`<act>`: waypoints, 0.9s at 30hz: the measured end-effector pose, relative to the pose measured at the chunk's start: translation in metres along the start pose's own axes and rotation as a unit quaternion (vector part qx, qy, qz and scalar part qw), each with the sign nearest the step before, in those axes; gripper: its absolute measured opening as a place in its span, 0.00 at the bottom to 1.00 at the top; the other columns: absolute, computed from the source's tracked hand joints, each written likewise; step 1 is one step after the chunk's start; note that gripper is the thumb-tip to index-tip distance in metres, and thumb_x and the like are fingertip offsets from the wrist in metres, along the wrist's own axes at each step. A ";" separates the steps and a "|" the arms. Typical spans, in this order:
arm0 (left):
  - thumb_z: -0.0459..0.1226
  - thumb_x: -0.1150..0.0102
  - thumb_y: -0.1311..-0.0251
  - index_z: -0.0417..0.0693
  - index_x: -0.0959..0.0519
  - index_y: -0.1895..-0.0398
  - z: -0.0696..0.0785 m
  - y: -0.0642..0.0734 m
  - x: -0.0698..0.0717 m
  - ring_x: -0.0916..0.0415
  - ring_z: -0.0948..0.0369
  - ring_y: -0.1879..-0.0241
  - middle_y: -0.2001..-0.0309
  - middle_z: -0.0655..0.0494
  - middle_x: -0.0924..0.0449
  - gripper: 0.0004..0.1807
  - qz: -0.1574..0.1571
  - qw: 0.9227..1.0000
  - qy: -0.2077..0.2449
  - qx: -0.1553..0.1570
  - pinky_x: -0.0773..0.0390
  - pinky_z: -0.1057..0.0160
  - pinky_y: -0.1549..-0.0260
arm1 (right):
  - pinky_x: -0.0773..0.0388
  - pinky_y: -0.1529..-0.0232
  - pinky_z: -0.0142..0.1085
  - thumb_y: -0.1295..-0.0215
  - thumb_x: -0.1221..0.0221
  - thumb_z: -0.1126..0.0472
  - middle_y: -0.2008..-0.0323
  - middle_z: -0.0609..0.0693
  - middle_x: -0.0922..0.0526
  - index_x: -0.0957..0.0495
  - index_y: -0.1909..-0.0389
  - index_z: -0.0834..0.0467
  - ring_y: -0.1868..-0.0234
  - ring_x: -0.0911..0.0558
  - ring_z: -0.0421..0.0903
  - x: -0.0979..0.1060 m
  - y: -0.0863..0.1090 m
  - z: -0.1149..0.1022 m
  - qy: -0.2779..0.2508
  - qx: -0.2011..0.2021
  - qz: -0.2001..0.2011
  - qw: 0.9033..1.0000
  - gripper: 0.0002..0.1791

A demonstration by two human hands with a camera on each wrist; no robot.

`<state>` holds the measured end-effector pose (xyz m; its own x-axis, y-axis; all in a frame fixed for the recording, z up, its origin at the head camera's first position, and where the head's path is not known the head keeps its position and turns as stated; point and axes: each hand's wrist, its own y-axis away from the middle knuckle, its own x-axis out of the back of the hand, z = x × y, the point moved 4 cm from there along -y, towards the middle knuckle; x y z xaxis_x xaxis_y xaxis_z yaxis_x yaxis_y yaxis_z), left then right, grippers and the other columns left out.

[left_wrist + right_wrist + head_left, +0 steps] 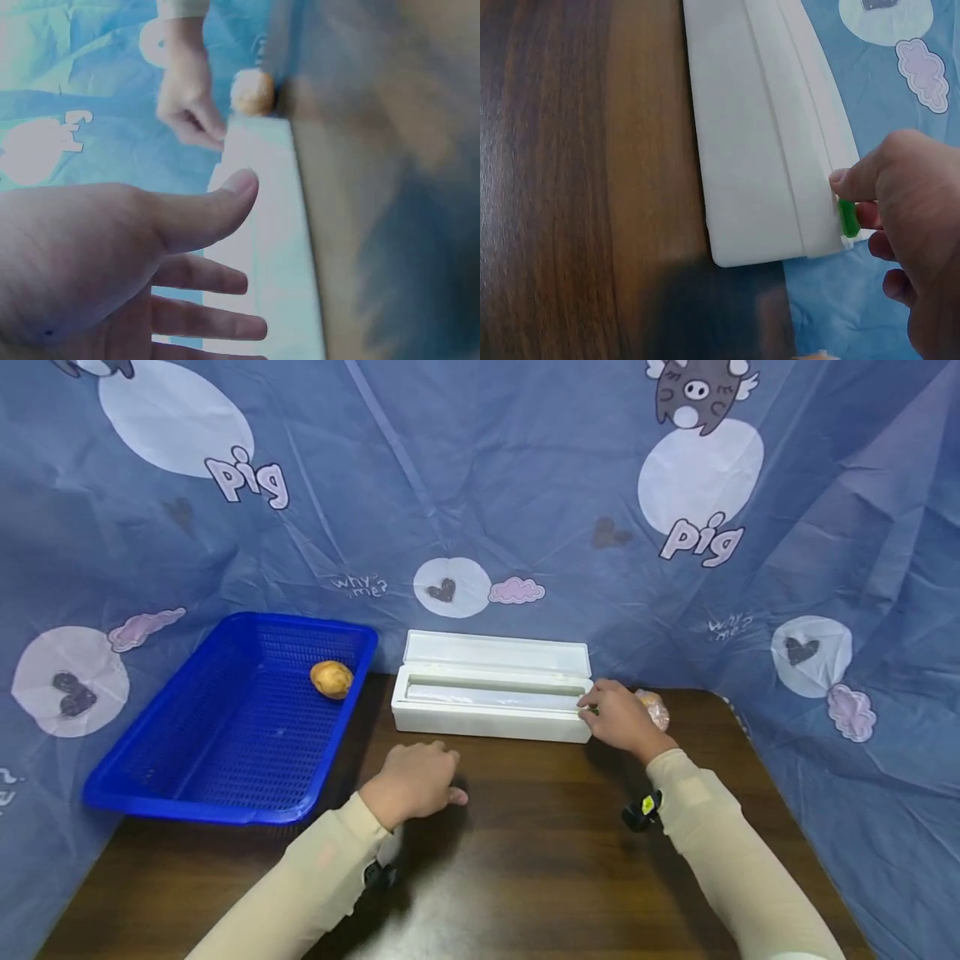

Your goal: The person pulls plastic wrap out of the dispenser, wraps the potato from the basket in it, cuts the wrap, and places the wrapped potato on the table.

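Note:
A long white plastic-wrap box (491,723) stands by the back edge of the table with its lid (495,652) raised. Inside lies a roll of clear wrap (480,695). At the box's right end my right hand (621,718) pinches a small green slide cutter (848,219) between thumb and curled finger. My left hand (416,781) hovers before the box's left end and holds nothing; its fingers (210,321) are spread in the left wrist view. Just behind the right hand sits a round tan item in clear wrap (655,708), partly hidden.
A blue plastic basket (322,777) stands at the left, with a potato (332,679) against its right wall. A blue printed cloth (480,485) hangs behind the brown wooden table (525,860) and along its sides.

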<state>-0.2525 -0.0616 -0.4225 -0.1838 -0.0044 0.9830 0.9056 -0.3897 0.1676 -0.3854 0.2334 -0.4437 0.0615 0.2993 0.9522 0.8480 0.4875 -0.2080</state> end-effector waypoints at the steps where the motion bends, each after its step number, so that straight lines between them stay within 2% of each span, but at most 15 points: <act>1: 0.59 0.35 0.40 0.46 0.18 0.47 -0.001 -0.003 0.005 0.19 0.46 0.53 0.54 0.47 0.18 0.29 0.005 1.000 -0.005 0.004 0.21 0.42 0.61 | 0.23 0.54 0.48 0.35 0.36 0.62 0.63 0.53 0.19 0.11 0.59 0.61 0.57 0.21 0.54 -0.001 -0.001 0.000 0.001 0.000 -0.002 1.000 0.10; 5: 0.60 0.37 0.38 0.46 0.17 0.54 -0.008 -0.013 0.018 0.17 0.47 0.58 0.60 0.49 0.17 0.27 0.038 0.999 -0.021 0.022 0.19 0.43 0.68 | 0.23 0.53 0.48 0.35 0.36 0.64 0.65 0.52 0.20 0.11 0.62 0.60 0.57 0.20 0.55 -0.003 -0.003 -0.001 -0.006 -0.005 -0.004 1.000 0.07; 9: 0.60 0.39 0.37 0.46 0.18 0.55 -0.016 -0.018 0.023 0.17 0.48 0.57 0.60 0.49 0.16 0.27 0.063 0.997 -0.013 0.036 0.19 0.43 0.68 | 0.24 0.55 0.49 0.34 0.37 0.65 0.66 0.52 0.21 0.12 0.65 0.60 0.60 0.21 0.54 -0.001 -0.005 -0.002 -0.024 -0.018 -0.007 1.000 0.05; 14: 0.60 0.40 0.36 0.45 0.18 0.54 -0.026 -0.025 0.022 0.17 0.46 0.55 0.56 0.48 0.15 0.28 0.057 0.996 0.010 0.064 0.20 0.43 0.66 | 0.24 0.56 0.48 0.34 0.37 0.65 0.67 0.52 0.21 0.13 0.68 0.59 0.62 0.21 0.53 -0.001 -0.008 -0.002 -0.030 -0.035 -0.012 0.999 0.06; 20: 0.59 0.41 0.35 0.43 0.17 0.54 -0.040 -0.038 0.025 0.17 0.44 0.59 0.57 0.45 0.15 0.28 0.070 0.991 0.030 0.106 0.20 0.44 0.69 | 0.24 0.58 0.46 0.33 0.41 0.65 0.69 0.51 0.24 0.17 0.71 0.59 0.64 0.23 0.51 -0.005 -0.010 -0.002 -0.008 -0.029 -0.028 0.999 0.08; 27: 0.58 0.44 0.33 0.43 0.16 0.58 -0.055 -0.051 0.030 0.18 0.42 0.59 0.56 0.43 0.15 0.26 0.066 0.988 0.046 0.132 0.20 0.43 0.67 | 0.28 0.62 0.43 0.30 0.47 0.65 0.70 0.51 0.27 0.22 0.73 0.58 0.67 0.28 0.49 -0.008 -0.012 -0.003 -0.005 -0.025 -0.033 0.999 0.11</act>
<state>-0.3257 -0.0927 -0.4061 -0.0797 -0.1286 0.9885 0.9900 -0.1261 0.0634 -0.3946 0.2229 -0.4478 -0.0004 0.2768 0.9609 0.8751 0.4652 -0.1336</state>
